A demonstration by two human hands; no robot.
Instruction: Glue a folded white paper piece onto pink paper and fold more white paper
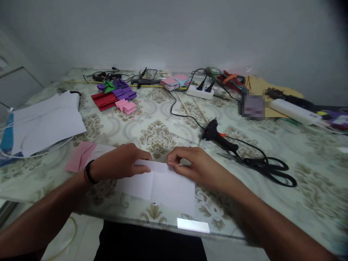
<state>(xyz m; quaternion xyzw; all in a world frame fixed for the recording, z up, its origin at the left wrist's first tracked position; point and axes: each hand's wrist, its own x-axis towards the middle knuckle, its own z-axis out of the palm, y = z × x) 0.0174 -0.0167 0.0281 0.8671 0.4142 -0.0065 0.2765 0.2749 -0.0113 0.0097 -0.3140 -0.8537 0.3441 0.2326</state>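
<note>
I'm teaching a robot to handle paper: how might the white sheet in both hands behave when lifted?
The white sheet looks thin, so it is probably light and floppy. It may bend first along its visible crease. With the left hand and right hand gripping its far edge, the near part would likely sag.

Your patterned table (320, 203) below a grey wall (174, 32).
A bright reflection (193, 225) lies by its near edge; pale floor tiles (91, 230) show at near left.
</note>
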